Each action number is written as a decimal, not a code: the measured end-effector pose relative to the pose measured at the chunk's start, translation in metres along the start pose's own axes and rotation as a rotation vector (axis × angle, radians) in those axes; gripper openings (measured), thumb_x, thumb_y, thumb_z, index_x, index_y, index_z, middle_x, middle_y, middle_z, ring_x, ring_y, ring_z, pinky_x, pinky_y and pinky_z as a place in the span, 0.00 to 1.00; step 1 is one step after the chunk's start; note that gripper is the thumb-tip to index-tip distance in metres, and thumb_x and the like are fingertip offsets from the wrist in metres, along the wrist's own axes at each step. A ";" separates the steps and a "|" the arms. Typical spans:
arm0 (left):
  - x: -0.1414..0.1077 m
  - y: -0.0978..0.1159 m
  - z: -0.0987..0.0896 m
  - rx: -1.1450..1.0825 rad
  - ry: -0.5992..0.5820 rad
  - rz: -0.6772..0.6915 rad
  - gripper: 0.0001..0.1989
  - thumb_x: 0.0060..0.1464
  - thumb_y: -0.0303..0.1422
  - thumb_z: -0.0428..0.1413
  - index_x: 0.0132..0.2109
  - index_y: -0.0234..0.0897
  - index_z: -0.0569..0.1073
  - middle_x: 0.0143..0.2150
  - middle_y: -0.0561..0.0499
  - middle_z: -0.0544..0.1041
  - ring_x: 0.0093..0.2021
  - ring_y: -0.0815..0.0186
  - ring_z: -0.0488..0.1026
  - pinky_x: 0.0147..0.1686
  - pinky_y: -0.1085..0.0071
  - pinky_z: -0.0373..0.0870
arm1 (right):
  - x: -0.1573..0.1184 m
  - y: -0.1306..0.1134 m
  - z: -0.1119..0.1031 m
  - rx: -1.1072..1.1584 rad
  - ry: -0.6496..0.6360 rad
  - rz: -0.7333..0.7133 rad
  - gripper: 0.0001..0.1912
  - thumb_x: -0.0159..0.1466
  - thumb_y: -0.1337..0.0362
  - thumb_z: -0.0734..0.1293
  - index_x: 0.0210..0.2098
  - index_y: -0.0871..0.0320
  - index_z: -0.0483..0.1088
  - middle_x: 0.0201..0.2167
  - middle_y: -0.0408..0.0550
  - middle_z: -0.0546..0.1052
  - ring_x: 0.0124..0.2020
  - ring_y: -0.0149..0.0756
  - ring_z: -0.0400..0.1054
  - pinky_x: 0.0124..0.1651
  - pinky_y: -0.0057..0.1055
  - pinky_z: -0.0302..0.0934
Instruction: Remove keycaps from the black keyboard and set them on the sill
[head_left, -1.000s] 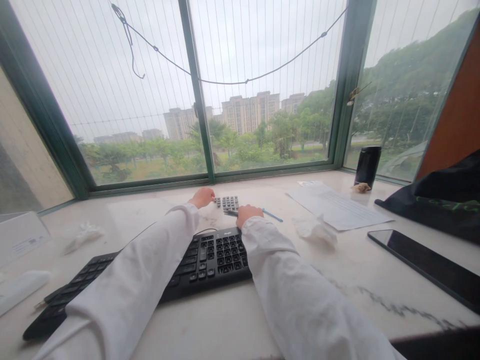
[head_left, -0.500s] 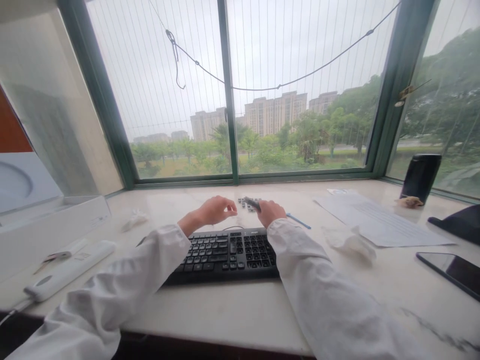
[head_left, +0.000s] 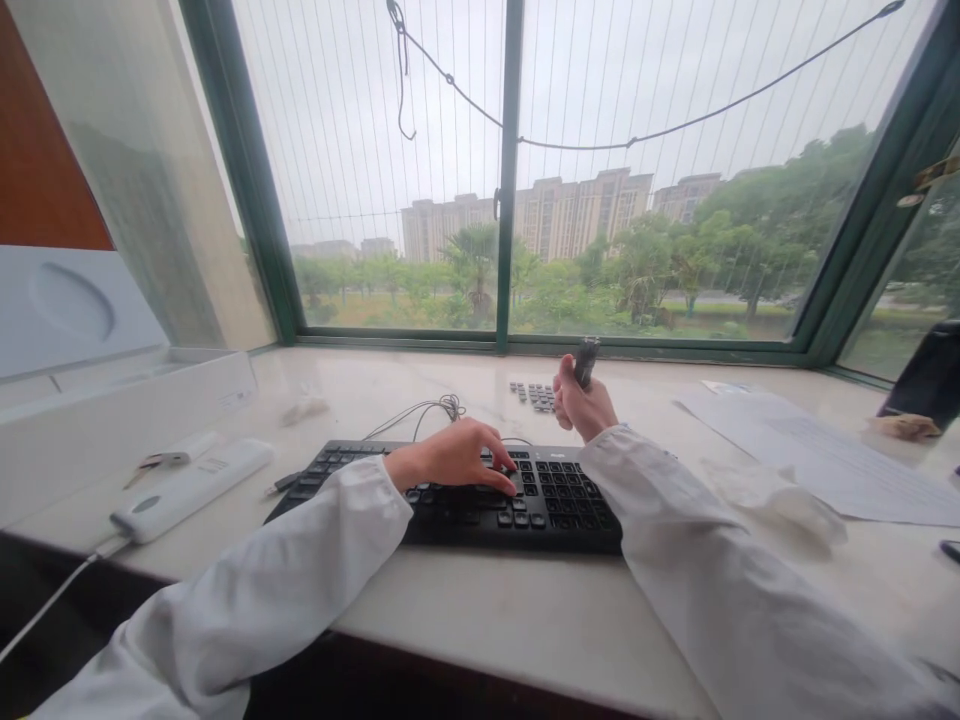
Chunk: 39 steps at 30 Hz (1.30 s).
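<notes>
Hands have parted since a moment ago. The left hand (head_left: 457, 462), which hovered beyond the black keyboard (head_left: 457, 495), now rests fingers-down on its middle keys, holding nothing. The right hand (head_left: 583, 405) has lifted off the bench (head_left: 480, 610), clamped around a dark stubby tool (head_left: 586, 360), possibly a keycap puller. Loose keycaps (head_left: 534, 395) lie just left of it.

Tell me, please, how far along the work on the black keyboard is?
Done so far: a small group of loose dark keycaps lies on the pale marble sill behind the black keyboard. In hand: the right hand grips a dark slim tool upright, and the left hand rests on the keys. Left: most keys appear to sit in place.
</notes>
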<state>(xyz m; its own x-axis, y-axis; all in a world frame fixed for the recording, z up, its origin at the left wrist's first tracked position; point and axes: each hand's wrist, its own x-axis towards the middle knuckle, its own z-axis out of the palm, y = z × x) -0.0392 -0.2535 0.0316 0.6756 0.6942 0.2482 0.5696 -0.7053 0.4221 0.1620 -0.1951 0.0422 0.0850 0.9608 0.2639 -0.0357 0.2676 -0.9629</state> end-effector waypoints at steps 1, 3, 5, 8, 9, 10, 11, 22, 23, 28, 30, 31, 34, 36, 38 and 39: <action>0.000 -0.001 0.001 -0.009 0.008 0.005 0.18 0.44 0.46 0.64 0.39 0.41 0.81 0.33 0.52 0.78 0.31 0.70 0.72 0.35 0.76 0.65 | -0.001 -0.002 0.004 0.132 -0.038 0.065 0.29 0.53 0.34 0.61 0.22 0.55 0.58 0.09 0.34 0.53 0.11 0.25 0.45 0.16 0.25 0.39; 0.000 -0.003 0.003 -0.017 0.017 0.014 0.18 0.44 0.46 0.64 0.39 0.41 0.81 0.32 0.52 0.78 0.31 0.70 0.72 0.34 0.75 0.64 | -0.005 -0.004 0.010 0.292 -0.106 0.138 0.29 0.54 0.33 0.59 0.24 0.54 0.55 0.08 0.31 0.50 0.10 0.23 0.40 0.14 0.23 0.36; 0.000 -0.003 0.004 -0.009 0.017 0.020 0.18 0.44 0.46 0.63 0.39 0.40 0.81 0.32 0.51 0.78 0.30 0.69 0.71 0.33 0.75 0.64 | -0.009 -0.004 0.014 0.399 -0.149 0.178 0.29 0.56 0.34 0.57 0.23 0.54 0.52 0.08 0.31 0.50 0.10 0.23 0.39 0.13 0.22 0.35; -0.001 -0.002 0.005 0.020 0.021 0.026 0.18 0.45 0.46 0.63 0.39 0.39 0.81 0.31 0.51 0.78 0.29 0.69 0.71 0.32 0.75 0.63 | -0.017 -0.003 0.019 0.496 -0.185 0.204 0.28 0.60 0.37 0.56 0.21 0.55 0.48 0.08 0.31 0.48 0.10 0.22 0.36 0.13 0.22 0.34; -0.001 0.000 0.005 0.029 0.025 0.026 0.18 0.45 0.45 0.63 0.38 0.38 0.81 0.31 0.51 0.78 0.28 0.69 0.70 0.31 0.75 0.63 | -0.020 -0.002 0.020 0.512 -0.181 0.209 0.28 0.61 0.38 0.56 0.21 0.55 0.48 0.08 0.31 0.47 0.10 0.22 0.35 0.12 0.22 0.33; -0.001 0.001 0.005 0.035 0.031 0.022 0.17 0.45 0.45 0.63 0.38 0.37 0.81 0.31 0.51 0.77 0.28 0.70 0.70 0.30 0.75 0.62 | -0.024 -0.002 0.023 0.520 -0.166 0.216 0.28 0.62 0.39 0.56 0.21 0.55 0.47 0.08 0.31 0.47 0.10 0.22 0.35 0.12 0.22 0.33; -0.001 0.002 0.005 0.035 0.036 0.015 0.17 0.45 0.44 0.63 0.38 0.37 0.81 0.30 0.51 0.77 0.27 0.70 0.70 0.30 0.75 0.62 | -0.027 -0.001 0.025 0.522 -0.143 0.225 0.28 0.62 0.39 0.56 0.21 0.55 0.46 0.08 0.31 0.46 0.10 0.22 0.34 0.12 0.22 0.33; -0.001 0.001 0.005 -0.056 0.032 -0.076 0.18 0.42 0.45 0.64 0.38 0.37 0.81 0.31 0.51 0.78 0.27 0.70 0.70 0.26 0.75 0.60 | -0.051 0.024 0.058 0.210 0.160 0.157 0.26 0.59 0.44 0.63 0.19 0.52 0.47 0.07 0.32 0.49 0.08 0.24 0.43 0.09 0.25 0.39; 0.000 0.001 0.006 -0.061 0.033 -0.078 0.18 0.42 0.45 0.64 0.38 0.37 0.81 0.31 0.51 0.78 0.27 0.70 0.70 0.27 0.75 0.60 | -0.052 0.026 0.059 0.192 0.179 0.158 0.26 0.58 0.44 0.63 0.19 0.52 0.48 0.07 0.32 0.49 0.08 0.24 0.44 0.09 0.26 0.40; 0.000 -0.001 0.007 -0.078 0.043 -0.086 0.19 0.41 0.45 0.64 0.37 0.37 0.82 0.31 0.51 0.78 0.28 0.69 0.70 0.27 0.74 0.61 | -0.053 0.028 0.060 0.118 0.251 0.166 0.26 0.58 0.43 0.63 0.17 0.53 0.50 0.08 0.34 0.52 0.09 0.25 0.46 0.10 0.26 0.44; 0.000 0.000 0.006 -0.080 0.043 -0.079 0.19 0.41 0.45 0.64 0.37 0.37 0.82 0.31 0.51 0.78 0.28 0.69 0.70 0.27 0.75 0.61 | -0.053 0.031 0.060 0.078 0.269 0.150 0.26 0.58 0.42 0.62 0.16 0.53 0.52 0.08 0.35 0.53 0.10 0.25 0.48 0.11 0.26 0.45; 0.000 0.000 0.006 -0.081 0.042 -0.074 0.19 0.41 0.45 0.64 0.37 0.37 0.82 0.30 0.51 0.78 0.27 0.69 0.70 0.27 0.75 0.61 | -0.053 0.032 0.060 0.054 0.279 0.136 0.26 0.57 0.42 0.62 0.16 0.53 0.53 0.08 0.36 0.54 0.10 0.26 0.49 0.12 0.26 0.45; 0.000 -0.001 0.006 -0.086 0.042 -0.057 0.19 0.41 0.45 0.64 0.37 0.36 0.82 0.30 0.51 0.78 0.28 0.69 0.71 0.27 0.75 0.61 | -0.054 0.036 0.061 -0.029 0.311 0.096 0.25 0.56 0.40 0.62 0.18 0.54 0.59 0.10 0.37 0.57 0.12 0.28 0.52 0.14 0.27 0.48; 0.001 -0.002 0.006 -0.089 0.044 -0.051 0.18 0.41 0.44 0.64 0.37 0.36 0.82 0.30 0.51 0.78 0.27 0.69 0.70 0.28 0.75 0.61 | -0.055 0.037 0.061 -0.075 0.322 0.080 0.25 0.56 0.39 0.61 0.20 0.55 0.62 0.10 0.37 0.57 0.14 0.29 0.55 0.15 0.27 0.49; 0.001 -0.002 0.007 -0.094 0.045 -0.049 0.18 0.41 0.44 0.64 0.36 0.36 0.81 0.29 0.51 0.78 0.27 0.69 0.70 0.28 0.75 0.61 | -0.057 0.038 0.062 -0.101 0.313 0.065 0.26 0.55 0.38 0.60 0.22 0.56 0.64 0.11 0.38 0.58 0.15 0.31 0.57 0.16 0.27 0.51; 0.001 -0.002 0.006 -0.097 0.044 -0.049 0.18 0.41 0.44 0.64 0.36 0.35 0.81 0.29 0.51 0.78 0.27 0.69 0.70 0.28 0.75 0.61 | -0.058 0.038 0.062 -0.105 0.306 0.057 0.27 0.55 0.38 0.60 0.22 0.57 0.65 0.11 0.38 0.58 0.16 0.31 0.57 0.17 0.27 0.51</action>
<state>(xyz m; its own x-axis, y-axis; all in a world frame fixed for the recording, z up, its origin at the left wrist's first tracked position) -0.0369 -0.2523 0.0253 0.6259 0.7344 0.2626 0.5517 -0.6549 0.5165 0.0936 -0.2359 -0.0061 0.3813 0.9035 0.1958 0.0527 0.1903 -0.9803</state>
